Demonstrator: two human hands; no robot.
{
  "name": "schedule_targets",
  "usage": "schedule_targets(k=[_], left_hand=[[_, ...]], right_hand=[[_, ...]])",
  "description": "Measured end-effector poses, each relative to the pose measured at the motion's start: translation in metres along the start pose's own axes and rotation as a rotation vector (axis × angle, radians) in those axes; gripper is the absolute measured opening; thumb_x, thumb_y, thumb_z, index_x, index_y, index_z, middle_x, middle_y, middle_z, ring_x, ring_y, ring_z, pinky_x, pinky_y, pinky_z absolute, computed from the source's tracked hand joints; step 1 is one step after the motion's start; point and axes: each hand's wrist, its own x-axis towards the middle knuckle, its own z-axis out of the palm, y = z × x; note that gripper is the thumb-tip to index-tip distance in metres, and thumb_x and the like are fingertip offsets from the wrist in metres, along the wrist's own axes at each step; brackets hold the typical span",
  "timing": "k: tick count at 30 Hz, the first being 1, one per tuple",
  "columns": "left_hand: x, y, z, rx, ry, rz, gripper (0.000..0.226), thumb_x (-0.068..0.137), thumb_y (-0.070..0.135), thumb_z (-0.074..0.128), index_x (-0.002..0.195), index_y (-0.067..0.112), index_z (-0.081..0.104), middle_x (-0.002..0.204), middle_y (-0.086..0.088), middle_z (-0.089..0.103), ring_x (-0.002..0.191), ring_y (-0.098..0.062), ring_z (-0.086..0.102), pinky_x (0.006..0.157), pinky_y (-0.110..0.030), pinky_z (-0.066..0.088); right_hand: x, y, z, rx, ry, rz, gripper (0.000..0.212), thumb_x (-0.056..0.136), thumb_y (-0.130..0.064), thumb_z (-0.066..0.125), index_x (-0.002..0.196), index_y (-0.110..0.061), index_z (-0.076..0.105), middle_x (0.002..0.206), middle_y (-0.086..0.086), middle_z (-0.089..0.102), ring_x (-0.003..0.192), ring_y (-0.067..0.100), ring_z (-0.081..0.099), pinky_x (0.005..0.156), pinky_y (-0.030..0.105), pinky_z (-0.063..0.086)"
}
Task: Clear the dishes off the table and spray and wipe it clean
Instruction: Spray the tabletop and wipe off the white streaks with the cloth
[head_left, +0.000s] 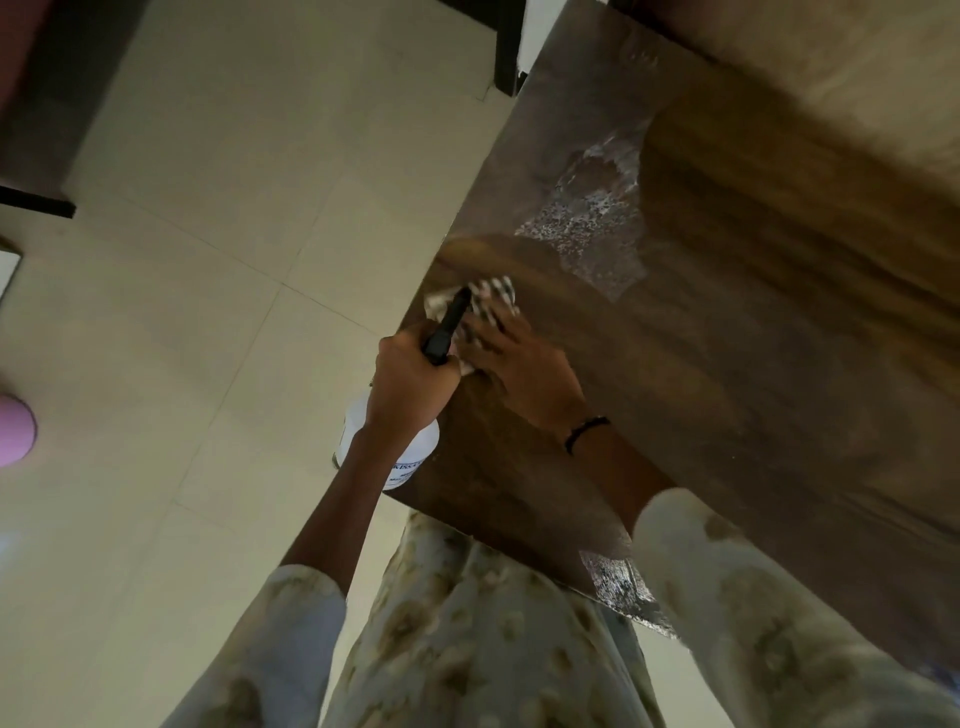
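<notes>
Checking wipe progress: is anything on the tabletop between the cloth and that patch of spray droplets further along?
Nothing visible. The right hand presses the checked cloth on the table; bare wet wood lies between it and the spray droplets.

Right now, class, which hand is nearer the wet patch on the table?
Right. The right hand presses the cloth on the table, just below the wet patch. The left hand grips the spray bottle at the table's edge, farther away.
</notes>
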Motion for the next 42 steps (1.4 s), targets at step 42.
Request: schedule_targets(k=[42], left_hand=[[0.046, 0.074, 0.054, 0.133, -0.199, -0.012, 0.018, 0.088, 0.015, 0.057, 0.072, 0.008, 0.054, 0.055, -0.002, 0.047, 0.048, -0.011, 0.047, 0.044, -0.018, 0.030]], right_hand=[[-0.065, 0.148, -0.049, -0.005, -0.055, 0.314, 0.046, 0.098, -0.023, 0.037, 0.143, -0.034, 0.039, 0.160, 0.001, 0.019, 0.148, 0.034, 0.008, 0.102, 0.048, 0.045]])
